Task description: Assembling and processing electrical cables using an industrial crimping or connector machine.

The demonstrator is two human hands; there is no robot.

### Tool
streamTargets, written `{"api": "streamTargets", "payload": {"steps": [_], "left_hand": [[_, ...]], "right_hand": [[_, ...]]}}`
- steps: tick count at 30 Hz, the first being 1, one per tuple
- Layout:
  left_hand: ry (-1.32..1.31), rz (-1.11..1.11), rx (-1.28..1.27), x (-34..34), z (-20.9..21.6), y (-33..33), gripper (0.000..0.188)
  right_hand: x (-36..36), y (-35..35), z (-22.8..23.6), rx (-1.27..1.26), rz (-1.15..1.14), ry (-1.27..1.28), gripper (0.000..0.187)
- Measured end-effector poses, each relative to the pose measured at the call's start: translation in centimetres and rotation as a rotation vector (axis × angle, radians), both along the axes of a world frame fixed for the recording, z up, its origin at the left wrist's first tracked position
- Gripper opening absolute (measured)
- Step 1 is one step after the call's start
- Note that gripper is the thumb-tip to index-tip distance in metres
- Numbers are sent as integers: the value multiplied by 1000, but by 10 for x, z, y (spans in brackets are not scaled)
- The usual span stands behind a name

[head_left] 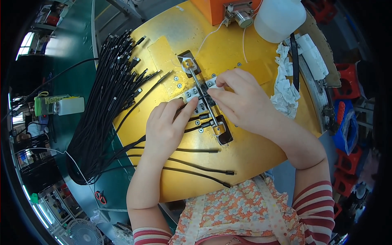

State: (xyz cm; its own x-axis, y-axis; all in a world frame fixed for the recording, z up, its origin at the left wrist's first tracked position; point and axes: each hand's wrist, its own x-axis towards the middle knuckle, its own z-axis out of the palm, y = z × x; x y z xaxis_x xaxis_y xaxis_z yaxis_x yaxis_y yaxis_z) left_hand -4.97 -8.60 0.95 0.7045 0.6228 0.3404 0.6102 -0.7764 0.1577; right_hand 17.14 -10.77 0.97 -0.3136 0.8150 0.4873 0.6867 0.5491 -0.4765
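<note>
Both hands work close together over a small silver metal fixture (192, 93) crossed by a shiny metal rod (198, 83). Thumb and curled forefinger of the left hand (165, 126) nearly meet; the right hand (241, 98) has its thumb and forefinger slightly parted at the fixture. I cannot tell what either grips. Two black cable plugs (204, 116) lie between the hands, nearer the body. Left of the left hand spreads a thick bundle of black cables (96, 110); right of the right hand sits crumpled white paper (286, 87).
</note>
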Motion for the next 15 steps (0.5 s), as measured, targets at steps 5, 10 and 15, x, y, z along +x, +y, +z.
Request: {"api": "streamTargets", "payload": {"steps": [5, 10, 15], "left_hand": [[-22, -1, 6, 0, -2, -1, 42], [-11, 15, 3, -1, -1, -1, 45], [18, 20, 25, 0, 7, 2, 45]], "right_hand": [[0, -5, 5, 66, -8, -130, 19], [3, -9, 14, 67, 25, -353, 25], [10, -10, 14, -100, 96, -301, 36]]}}
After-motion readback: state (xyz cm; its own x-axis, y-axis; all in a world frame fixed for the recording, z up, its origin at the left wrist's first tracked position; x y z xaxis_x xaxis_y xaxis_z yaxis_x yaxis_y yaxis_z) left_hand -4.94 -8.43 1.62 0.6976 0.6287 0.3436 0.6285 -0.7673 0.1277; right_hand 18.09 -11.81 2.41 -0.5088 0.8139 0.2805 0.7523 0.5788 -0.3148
